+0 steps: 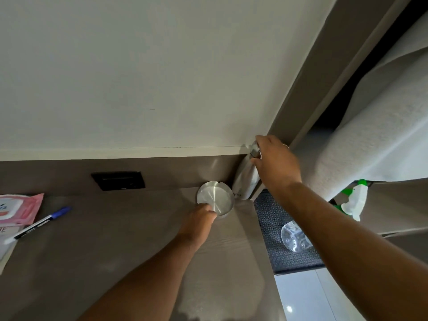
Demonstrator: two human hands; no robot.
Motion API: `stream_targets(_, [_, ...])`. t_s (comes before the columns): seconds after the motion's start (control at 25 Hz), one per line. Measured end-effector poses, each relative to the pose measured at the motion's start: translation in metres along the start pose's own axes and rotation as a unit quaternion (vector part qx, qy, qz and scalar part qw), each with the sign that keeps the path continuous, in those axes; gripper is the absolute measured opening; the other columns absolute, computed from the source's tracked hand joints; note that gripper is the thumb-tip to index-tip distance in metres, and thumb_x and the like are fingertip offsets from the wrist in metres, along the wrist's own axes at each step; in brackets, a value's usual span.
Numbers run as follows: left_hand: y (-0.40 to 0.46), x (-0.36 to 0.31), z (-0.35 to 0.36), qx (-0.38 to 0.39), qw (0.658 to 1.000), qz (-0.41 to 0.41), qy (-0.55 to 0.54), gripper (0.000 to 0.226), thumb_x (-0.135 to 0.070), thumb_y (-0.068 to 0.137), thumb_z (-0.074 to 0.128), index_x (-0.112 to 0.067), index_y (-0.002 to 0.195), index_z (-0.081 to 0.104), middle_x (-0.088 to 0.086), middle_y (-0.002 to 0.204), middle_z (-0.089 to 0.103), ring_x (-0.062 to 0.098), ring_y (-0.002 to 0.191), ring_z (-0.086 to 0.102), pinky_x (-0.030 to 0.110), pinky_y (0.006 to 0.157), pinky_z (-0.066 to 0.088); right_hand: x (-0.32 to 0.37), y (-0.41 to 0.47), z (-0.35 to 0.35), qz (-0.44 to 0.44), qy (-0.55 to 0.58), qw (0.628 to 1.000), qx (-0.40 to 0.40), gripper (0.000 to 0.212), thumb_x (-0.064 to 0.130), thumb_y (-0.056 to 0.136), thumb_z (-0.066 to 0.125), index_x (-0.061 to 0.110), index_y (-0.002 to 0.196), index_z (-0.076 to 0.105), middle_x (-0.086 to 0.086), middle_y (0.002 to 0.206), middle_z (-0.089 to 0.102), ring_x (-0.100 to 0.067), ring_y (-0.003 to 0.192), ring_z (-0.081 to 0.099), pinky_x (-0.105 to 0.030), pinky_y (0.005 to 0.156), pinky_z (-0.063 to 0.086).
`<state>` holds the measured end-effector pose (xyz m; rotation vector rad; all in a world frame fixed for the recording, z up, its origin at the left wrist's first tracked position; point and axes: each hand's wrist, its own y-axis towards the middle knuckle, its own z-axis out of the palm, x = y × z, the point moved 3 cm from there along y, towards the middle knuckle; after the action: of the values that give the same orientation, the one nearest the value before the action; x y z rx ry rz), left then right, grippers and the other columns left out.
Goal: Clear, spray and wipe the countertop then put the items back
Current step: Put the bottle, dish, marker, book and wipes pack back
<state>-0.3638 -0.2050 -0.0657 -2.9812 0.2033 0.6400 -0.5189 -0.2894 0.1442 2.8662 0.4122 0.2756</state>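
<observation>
A round steel tin (215, 197) sits at the back right corner of the brown countertop (120, 246). My left hand (199, 222) grips its near rim. A white bottle with a metal cap (245, 179) stands in the corner beside the tin, and my right hand (275, 163) is closed around its neck and cap. A white spray bottle with a green trigger (354, 201) rests on a lower shelf to the right, under a hanging white towel (379, 126).
At the left lie a pink wipes pack (19, 208), a blue-capped pen (41, 222) and some paper. A black socket plate (119, 180) is set in the back panel. A clear glass (294, 237) lies on a dark mat (273, 218) on the lower shelf.
</observation>
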Motion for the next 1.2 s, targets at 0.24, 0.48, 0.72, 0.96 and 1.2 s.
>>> stream_targets(0.24, [0.004, 0.0, 0.001, -0.03, 0.999, 0.018, -0.003, 0.012, -0.011, 0.086, 0.061, -0.01, 0.097, 0.067, 0.003, 0.111, 0.062, 0.018, 0.104, 0.057, 0.03, 0.084, 0.048, 0.014, -0.002, 0.002, -0.03, -0.141, 0.989, 0.027, 0.037, -0.003, 0.08, 0.064, 0.005, 0.115, 0.054, -0.014, 0.115, 0.056, -0.032, 0.106, 0.06, -0.036, 0.065, 0.054])
stream_targets(0.48, [-0.013, 0.005, -0.021, -0.081, 0.996, 0.043, 0.022, 0.039, -0.029, 0.08, 0.073, -0.016, 0.116, 0.065, 0.002, 0.123, 0.063, 0.023, 0.118, 0.055, 0.034, 0.098, 0.044, 0.021, -0.018, 0.0, 0.001, -0.14, 0.99, 0.025, 0.066, 0.002, 0.085, 0.064, 0.012, 0.142, 0.032, -0.013, 0.157, 0.022, -0.034, 0.147, 0.016, -0.038, 0.075, 0.058])
stream_targets(0.72, [-0.115, 0.134, -0.092, -0.151, 0.986, -0.067, 0.024, 0.041, -0.033, 0.091, 0.059, -0.02, 0.13, 0.06, 0.002, 0.125, 0.064, 0.025, 0.114, 0.06, 0.039, 0.088, 0.053, 0.156, -0.059, 0.055, -0.201, -0.005, 0.978, 0.059, 0.061, 0.019, 0.087, 0.064, 0.023, 0.143, 0.039, -0.008, 0.161, 0.016, -0.033, 0.146, 0.021, -0.047, 0.093, 0.051])
stream_targets(0.96, [-0.23, 0.301, -0.182, -0.214, 0.926, -0.308, 0.04, 0.03, -0.025, 0.091, 0.059, -0.017, 0.12, 0.065, 0.008, 0.116, 0.067, 0.031, 0.107, 0.062, 0.042, 0.087, 0.052, 0.339, -0.07, 0.163, -0.082, 0.3, 0.907, 0.284, 0.049, 0.028, 0.09, 0.065, 0.016, 0.135, 0.051, -0.005, 0.14, 0.052, -0.021, 0.127, 0.049, -0.026, 0.101, 0.036])
stream_targets(1.2, [-0.257, 0.386, -0.188, -0.303, 0.763, -0.529, -0.213, 0.036, -0.017, 0.09, 0.06, -0.004, 0.123, 0.058, 0.018, 0.119, 0.066, 0.035, 0.105, 0.064, 0.035, 0.083, 0.053, 0.463, -0.044, 0.243, 0.048, 0.301, 0.885, 0.352, 0.031, 0.025, 0.093, 0.057, 0.009, 0.118, 0.063, -0.012, 0.119, 0.065, -0.027, 0.108, 0.062, -0.024, 0.079, 0.043])
